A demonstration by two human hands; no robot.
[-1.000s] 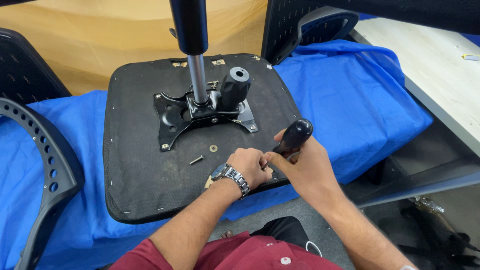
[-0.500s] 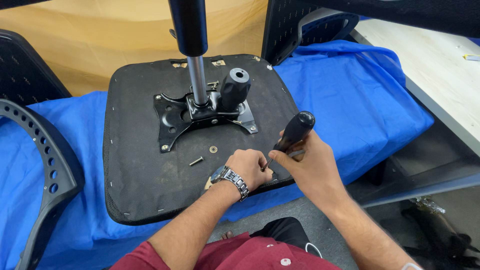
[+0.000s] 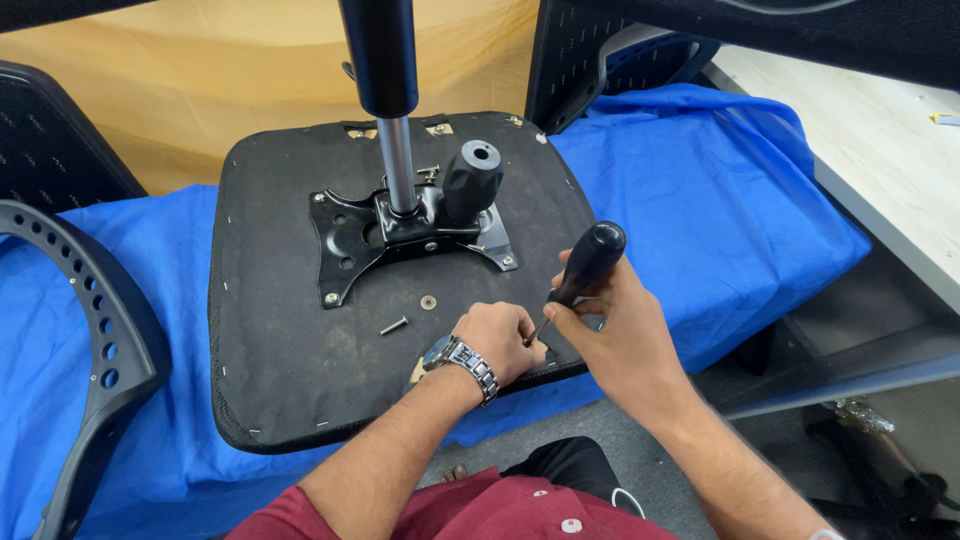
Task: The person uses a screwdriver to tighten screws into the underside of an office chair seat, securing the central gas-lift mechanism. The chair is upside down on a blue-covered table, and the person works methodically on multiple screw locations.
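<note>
Screwdriver (image 3: 585,268) sits gripped in my right hand (image 3: 610,335), tip down at the seat (image 3: 280,300) edge, where my left hand (image 3: 498,340) pinches closed beside it.

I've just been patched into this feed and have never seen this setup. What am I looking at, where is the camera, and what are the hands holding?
There is one view, from a camera worn on the person's head, looking down at their own two bare hands. An upturned black chair seat lies on a blue cloth, with a metal mounting plate and gas cylinder bolted at its middle. The right hand grips a black-handled screwdriver, tip down at the seat's near edge. The left hand, with a wristwatch, steadies the spot by the tip. A loose screw and washer lie on the seat.
</note>
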